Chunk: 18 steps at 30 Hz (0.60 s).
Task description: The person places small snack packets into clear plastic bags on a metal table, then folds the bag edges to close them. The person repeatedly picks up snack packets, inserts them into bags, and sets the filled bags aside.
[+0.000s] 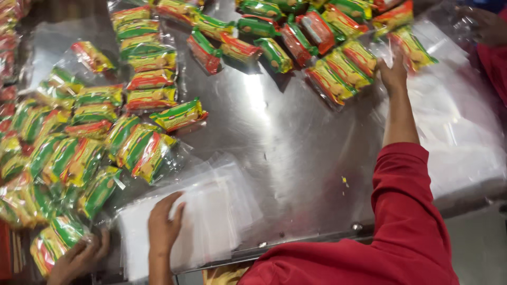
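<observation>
Far left of the stack of clear bags [211, 221], a heap of green, yellow and red snack packets [79, 158] spreads over the steel table [285, 148]. Another person's hand [79, 258] rests on the packets just left of the stack's near corner.

The left hand [163, 227] lies flat and spread on the stack's left part, palm down, holding nothing. The bags look thin, limp and slick. They would probably cling together, so a single one is best pinched up by a loose edge or corner.

Up and to the right of the stack, well apart from it, the right hand [393, 74] reaches to a row of bagged packets [343, 71]. Its fingers lie over them, and I cannot tell whether they have closed on one. These packets seem light, crinkly and slippery, with brittle contents, so they are best taken by a sealed end without squeezing.

Farther right lies a second pile of clear bags [454, 126], with a co-worker's hand [488, 24] beyond it.
</observation>
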Motion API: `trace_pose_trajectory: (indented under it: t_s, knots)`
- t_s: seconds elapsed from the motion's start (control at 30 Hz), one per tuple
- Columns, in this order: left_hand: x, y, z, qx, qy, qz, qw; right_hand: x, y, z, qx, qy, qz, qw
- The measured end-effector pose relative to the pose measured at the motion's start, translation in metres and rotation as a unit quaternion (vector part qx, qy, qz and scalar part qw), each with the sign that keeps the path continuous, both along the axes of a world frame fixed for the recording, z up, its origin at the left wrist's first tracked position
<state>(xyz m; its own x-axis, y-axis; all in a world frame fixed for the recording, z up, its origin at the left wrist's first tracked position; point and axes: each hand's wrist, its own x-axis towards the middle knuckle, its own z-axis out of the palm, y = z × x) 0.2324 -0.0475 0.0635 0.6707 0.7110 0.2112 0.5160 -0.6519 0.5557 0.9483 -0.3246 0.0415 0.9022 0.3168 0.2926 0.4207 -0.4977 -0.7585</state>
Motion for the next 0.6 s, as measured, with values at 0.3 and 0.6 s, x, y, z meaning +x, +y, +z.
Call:
trace_pose_trajectory:
  t_s: [0.3,0.6]
  knots:
    - [-0.005,-0.034,-0.03,-0.029,0.06,0.001,0.998,-0.04,0.065,-0.041,0.255,0.316,0.093,0.909]
    - [-0.049,-0.066,-0.085,-0.001,0.119,0.071,0.99,-0.127,0.17,0.003,0.387,0.219,0.354,0.823]
